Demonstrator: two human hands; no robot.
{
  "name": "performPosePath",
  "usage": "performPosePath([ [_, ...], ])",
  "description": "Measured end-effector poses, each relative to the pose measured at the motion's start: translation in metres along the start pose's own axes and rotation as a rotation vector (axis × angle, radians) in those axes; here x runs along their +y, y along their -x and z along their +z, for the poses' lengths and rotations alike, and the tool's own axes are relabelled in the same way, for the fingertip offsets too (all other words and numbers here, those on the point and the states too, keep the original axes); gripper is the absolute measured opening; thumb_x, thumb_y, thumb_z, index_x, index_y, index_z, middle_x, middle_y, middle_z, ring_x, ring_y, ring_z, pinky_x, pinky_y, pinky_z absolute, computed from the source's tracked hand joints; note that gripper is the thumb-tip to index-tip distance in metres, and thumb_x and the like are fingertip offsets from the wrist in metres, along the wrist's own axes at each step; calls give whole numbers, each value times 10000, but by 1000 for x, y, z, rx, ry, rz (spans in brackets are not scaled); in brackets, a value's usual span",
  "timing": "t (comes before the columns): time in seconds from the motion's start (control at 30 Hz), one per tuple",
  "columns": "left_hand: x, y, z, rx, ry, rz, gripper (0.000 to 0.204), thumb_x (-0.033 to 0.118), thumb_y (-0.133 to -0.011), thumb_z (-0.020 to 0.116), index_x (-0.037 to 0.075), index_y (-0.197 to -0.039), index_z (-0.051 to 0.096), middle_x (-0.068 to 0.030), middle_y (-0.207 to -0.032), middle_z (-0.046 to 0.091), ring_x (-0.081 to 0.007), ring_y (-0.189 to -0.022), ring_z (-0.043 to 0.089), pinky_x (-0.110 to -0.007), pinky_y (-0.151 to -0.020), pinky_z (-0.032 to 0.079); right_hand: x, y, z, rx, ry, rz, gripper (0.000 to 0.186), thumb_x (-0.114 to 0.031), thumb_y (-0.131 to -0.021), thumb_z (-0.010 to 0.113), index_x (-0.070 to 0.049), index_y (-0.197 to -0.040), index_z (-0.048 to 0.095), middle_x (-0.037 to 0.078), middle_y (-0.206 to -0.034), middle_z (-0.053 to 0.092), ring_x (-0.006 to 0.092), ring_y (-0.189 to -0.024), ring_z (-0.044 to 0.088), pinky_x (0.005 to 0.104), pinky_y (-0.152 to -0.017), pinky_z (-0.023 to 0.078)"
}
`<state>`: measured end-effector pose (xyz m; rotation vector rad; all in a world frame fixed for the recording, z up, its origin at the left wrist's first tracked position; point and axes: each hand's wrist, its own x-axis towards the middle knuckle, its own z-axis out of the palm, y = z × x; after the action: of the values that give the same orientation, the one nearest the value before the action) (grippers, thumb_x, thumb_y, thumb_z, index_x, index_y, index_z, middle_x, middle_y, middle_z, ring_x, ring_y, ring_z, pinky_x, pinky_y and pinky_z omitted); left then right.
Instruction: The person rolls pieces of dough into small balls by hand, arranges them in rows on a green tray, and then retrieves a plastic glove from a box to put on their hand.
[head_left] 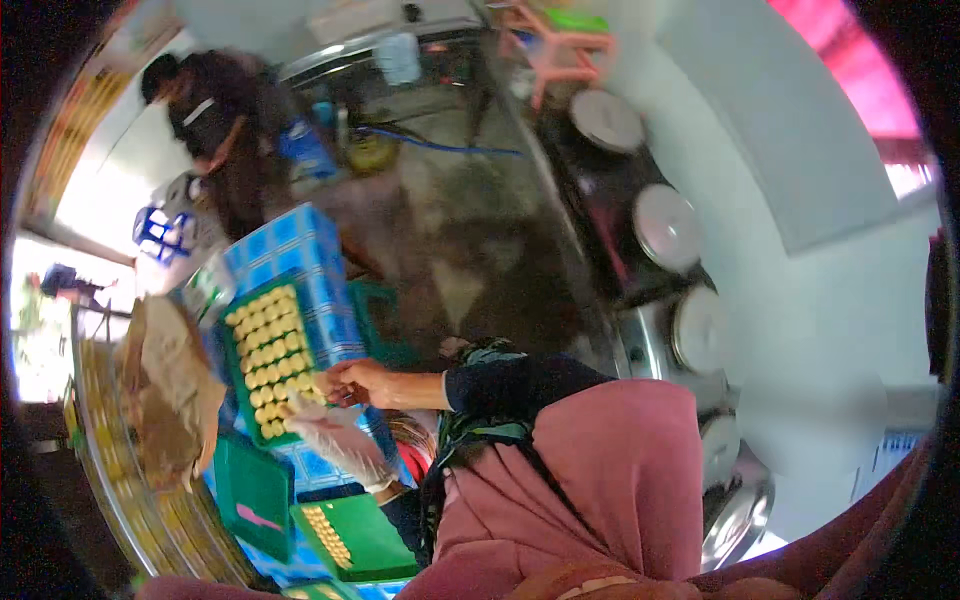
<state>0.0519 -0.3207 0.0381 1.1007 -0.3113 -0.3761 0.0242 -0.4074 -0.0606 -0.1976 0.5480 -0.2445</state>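
While hands (365, 383) are near pale pieces (267, 355) | left (343, 443) gloved | green tray (246, 390) beneath

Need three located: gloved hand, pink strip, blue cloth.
Gloved hand (338, 440): head view, middle of the hand.
Pink strip (257, 517): head view, about mid-length.
Blue cloth (290, 242): head view, bare patch near its far end.

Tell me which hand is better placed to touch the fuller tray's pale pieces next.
Probably the left hand: it looks gloved and is at the edge of the pale pieces; the right hand looks bare.
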Motion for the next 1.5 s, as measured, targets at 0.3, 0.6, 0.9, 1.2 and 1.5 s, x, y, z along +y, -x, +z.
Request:
performPosePath([
  [0.3, 15, 11, -8, -148, 165, -133, 209, 265, -1003, 514, 56, -1013, 513, -109, -1123, 485, -205, -1103, 507, -352, -968, 406, -83, 95, -66, -309, -223, -594, 357, -175, -924, 619, -71, -1259, 555, 171, -1116, 669, 293, -836, 702, 411, -677, 587],
  [0.6, 84, -3, -117, -51, 524, 79, 199, 212, -1005, 526, 52, -1103, 463, -45, -893, 489, -150, -968, 536, -296, -852, 467, -117, 169, -118, 93, 99, -847, 438, -188, -962, 597, -24, -1356, 496, 153, -1161, 634, 253, -951, 647, 347, -798, 543],
  [0.9, 138, 103, -171, 316, 807, 253, 782, 660, -916, 476, 53, -1391, 341, -258, -1429, 432, -423, -1295, 439, -537, -1067, 388, -14, 40, 50, -435, -2, 45, 289, -201, -933, 638, -66, -1187, 609, 155, -1202, 615, 351, -1102, 584, 420, -878, 528],
  [1.2, 147, 137, -163, 494, 893, 455, 746, 593, -916, 548, 63, -1405, 357, -251, -1484, 365, -427, -1342, 384, -542, -1082, 384, 7, 5, 125, -282, 9, 300, 318, -204, -952, 607, -86, -1245, 574, 126, -1270, 574, 300, -1160, 566, 431, -936, 453],
  [1.5, 130, 98, -132, 443, 913, 412, 656, 563, -934, 541, 43, -1321, 438, -282, -1460, 396, -438, -1309, 436, -554, -1044, 423, 8, -25, 132, -256, -10, 316, 288, -186, -926, 655, -136, -1207, 616, 108, -1185, 589, 314, -1052, 564, 440, -880, 457],
])
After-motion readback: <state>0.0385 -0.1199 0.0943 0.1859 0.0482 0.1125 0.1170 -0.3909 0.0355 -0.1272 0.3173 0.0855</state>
